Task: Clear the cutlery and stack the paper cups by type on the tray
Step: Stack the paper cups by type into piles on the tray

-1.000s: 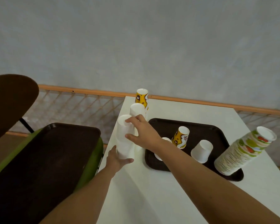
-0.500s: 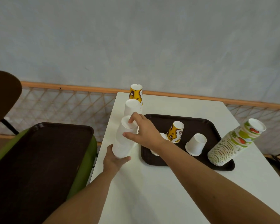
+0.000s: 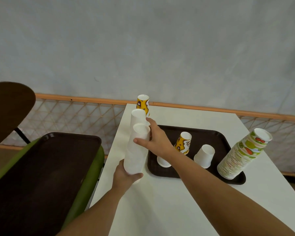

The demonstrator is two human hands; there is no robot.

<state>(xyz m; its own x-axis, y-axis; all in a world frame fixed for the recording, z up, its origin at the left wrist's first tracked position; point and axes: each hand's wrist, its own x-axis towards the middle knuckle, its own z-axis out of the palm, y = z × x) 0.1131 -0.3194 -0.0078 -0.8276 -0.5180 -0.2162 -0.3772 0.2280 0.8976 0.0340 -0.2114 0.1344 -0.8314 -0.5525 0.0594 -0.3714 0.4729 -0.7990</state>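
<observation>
Left hand [image 3: 126,176] grips the base of the white cup stack [image 3: 136,154] at the table [image 3: 177,206] edge; right hand [image 3: 157,142] clasps its upper part. Beyond: tray [image 3: 209,133] bearing upturned yellow cup [image 3: 183,142], white cup [image 3: 204,155], printed stack [image 3: 242,154].

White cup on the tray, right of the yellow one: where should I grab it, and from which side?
Grip the white cup round its side wall near the upturned base, from above and the near side. It narrows toward the top, and the yellow cup and patterned stack flank it.
</observation>
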